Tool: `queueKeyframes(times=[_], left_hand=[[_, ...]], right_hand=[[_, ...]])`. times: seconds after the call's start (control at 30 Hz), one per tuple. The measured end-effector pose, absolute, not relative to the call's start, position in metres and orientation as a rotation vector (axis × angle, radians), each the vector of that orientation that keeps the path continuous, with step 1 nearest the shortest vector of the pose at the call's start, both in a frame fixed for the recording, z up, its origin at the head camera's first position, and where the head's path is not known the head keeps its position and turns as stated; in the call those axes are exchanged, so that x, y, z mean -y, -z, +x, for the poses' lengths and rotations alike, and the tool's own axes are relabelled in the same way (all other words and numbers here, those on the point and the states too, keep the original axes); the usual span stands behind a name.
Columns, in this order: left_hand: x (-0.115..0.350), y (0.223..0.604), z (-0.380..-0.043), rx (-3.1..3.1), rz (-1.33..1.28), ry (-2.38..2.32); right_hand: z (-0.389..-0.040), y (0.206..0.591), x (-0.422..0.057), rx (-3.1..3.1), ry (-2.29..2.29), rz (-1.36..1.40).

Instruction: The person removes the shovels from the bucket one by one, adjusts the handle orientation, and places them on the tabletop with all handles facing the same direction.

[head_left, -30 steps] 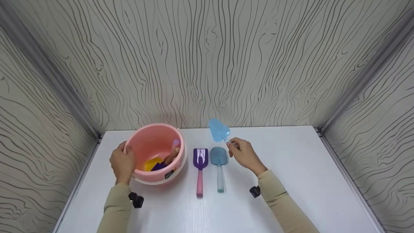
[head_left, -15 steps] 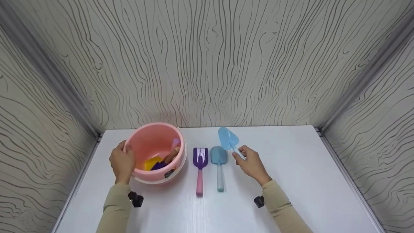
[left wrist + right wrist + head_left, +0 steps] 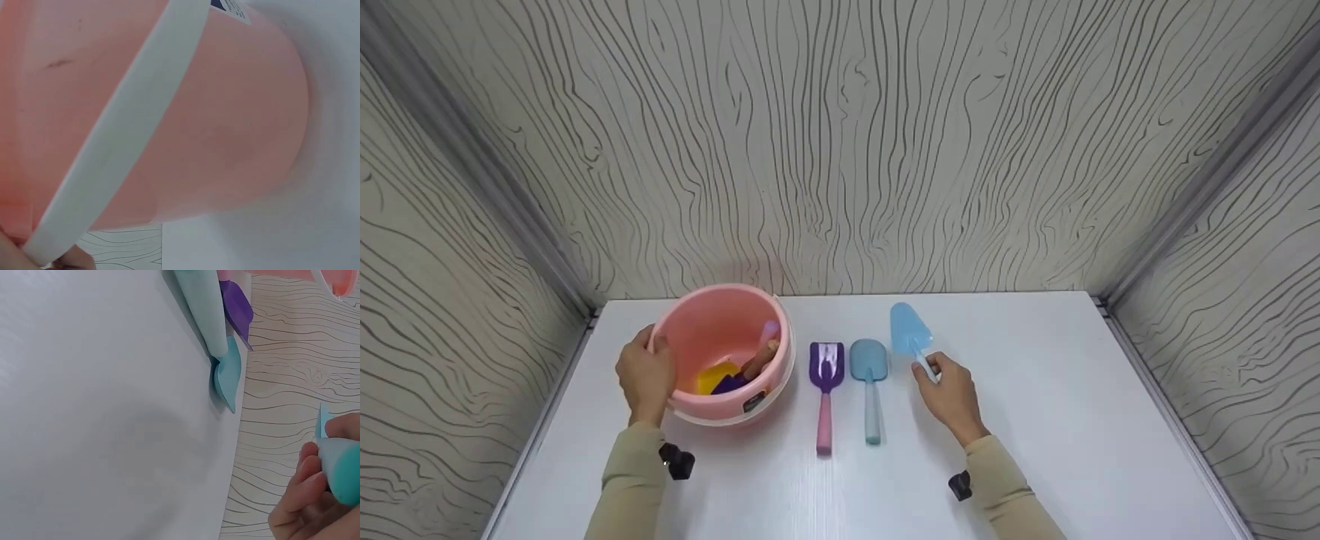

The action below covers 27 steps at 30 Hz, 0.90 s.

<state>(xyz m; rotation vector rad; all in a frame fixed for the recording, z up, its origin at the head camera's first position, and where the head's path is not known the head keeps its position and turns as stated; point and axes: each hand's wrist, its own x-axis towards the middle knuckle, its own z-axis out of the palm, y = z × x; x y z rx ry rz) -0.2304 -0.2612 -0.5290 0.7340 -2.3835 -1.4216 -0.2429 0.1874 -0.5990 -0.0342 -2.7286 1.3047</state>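
Your left hand [image 3: 646, 375] grips the pink bucket [image 3: 709, 322] at 9 o'clock on its rim, the thumb over the inside and the fingers curled against the outer wall. Your right hand [image 3: 952, 394] is curled round the pale handle of the light-blue trowel [image 3: 910, 331], its blade pointing to 11 o'clock from your knuckles; you cannot tell from here whether the blade touches the white surface [image 3: 1072, 412].

The bucket stands at 10 o'clock from the middle of the surface. Its white carrying band [image 3: 124, 124] hangs down along the outer wall, and a dark label [image 3: 754, 403] shows at about 5 o'clock. Inside, a yellow piece [image 3: 716, 375] and a dark purple piece [image 3: 727, 385] lie near 6 o'clock, a brown piece [image 3: 761, 360] at 4 and a lilac piece [image 3: 769, 330] between 2 and 3.

Between bucket and trowel, two tools lie side by side, a little apart, blades toward 12 o'clock: the purple scoop [image 3: 826, 397] with its pink handle and, at 3 o'clock from it, the teal shovel [image 3: 871, 386]. Ahead of you at 12 o'clock rises a wood-grain wall [image 3: 840, 150].
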Motion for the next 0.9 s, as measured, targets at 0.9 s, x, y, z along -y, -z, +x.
queueKeyframes(times=[0.9], left_hand=[[0.259,0.53,-0.232,2.364,0.744,1.439]], right_hand=[[-0.241,0.656,-0.171,2.744,-1.176,-0.222]])
